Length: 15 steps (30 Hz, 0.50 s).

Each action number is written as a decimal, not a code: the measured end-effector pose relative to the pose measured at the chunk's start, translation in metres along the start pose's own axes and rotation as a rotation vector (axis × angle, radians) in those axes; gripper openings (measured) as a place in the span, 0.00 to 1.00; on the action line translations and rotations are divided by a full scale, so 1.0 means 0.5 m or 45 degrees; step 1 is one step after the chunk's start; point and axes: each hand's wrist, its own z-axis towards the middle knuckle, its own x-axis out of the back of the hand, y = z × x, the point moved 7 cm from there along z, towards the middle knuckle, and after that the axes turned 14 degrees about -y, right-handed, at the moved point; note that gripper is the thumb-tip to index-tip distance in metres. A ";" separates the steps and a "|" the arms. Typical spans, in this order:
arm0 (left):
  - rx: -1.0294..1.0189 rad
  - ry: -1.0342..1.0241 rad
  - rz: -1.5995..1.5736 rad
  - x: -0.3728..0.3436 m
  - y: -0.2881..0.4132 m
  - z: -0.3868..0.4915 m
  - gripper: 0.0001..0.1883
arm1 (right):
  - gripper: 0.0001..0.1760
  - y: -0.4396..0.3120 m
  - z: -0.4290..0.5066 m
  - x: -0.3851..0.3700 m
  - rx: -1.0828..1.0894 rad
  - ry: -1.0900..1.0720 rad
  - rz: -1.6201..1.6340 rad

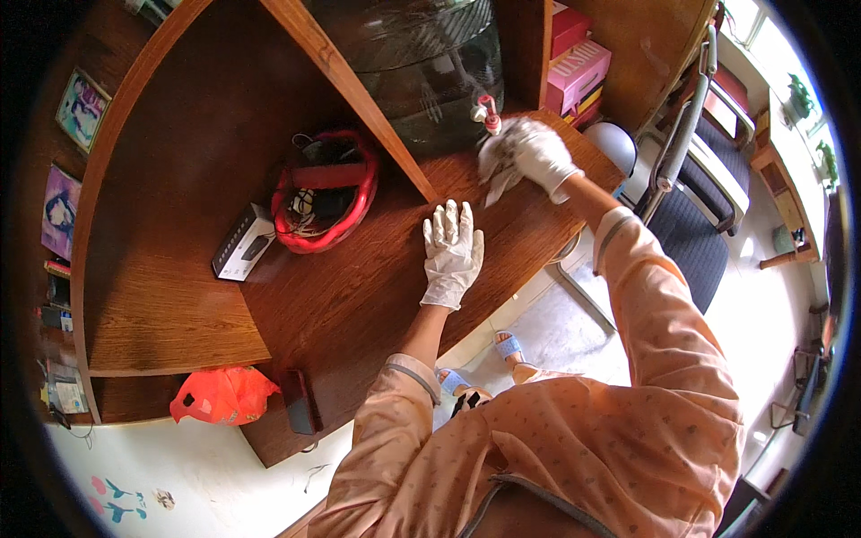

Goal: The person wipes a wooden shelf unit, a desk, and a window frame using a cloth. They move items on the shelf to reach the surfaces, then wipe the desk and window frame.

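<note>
My right hand (546, 156), in a white glove, grips a crumpled cloth (499, 165) on the brown wooden counter (377, 269). Right above the cloth is the red-and-white tap (490, 116) of a large glass jar (424, 81). Motion blurs the cloth and this hand somewhat. My left hand (452, 252), gloved too, lies flat on the counter with its fingers slightly spread and nothing in it. Its fingertips are close to the foot of a slanting wooden divider (363, 107).
A red-rimmed basket (366, 202) holding small items stands left, beside a small box (247, 245). Further left lie a red plastic bag (225, 397) and a dark flat case (301, 401). Pink boxes (575, 77) sit behind the jar's right side. Dark-seated chairs (693, 228) stand at right.
</note>
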 end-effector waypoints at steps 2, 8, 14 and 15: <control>0.007 -0.015 0.039 -0.004 0.003 -0.003 0.30 | 0.23 0.082 -0.044 0.025 -0.068 0.118 0.309; -0.045 -0.039 0.038 -0.028 -0.007 -0.005 0.30 | 0.24 0.179 -0.216 -0.021 -0.386 0.409 0.970; -0.153 -0.063 -0.095 -0.036 -0.017 -0.142 0.27 | 0.27 -0.047 -0.281 -0.037 -0.364 0.113 -0.182; -0.201 0.017 -0.212 -0.018 -0.024 -0.186 0.27 | 0.26 -0.126 -0.293 -0.041 -0.239 0.094 -0.244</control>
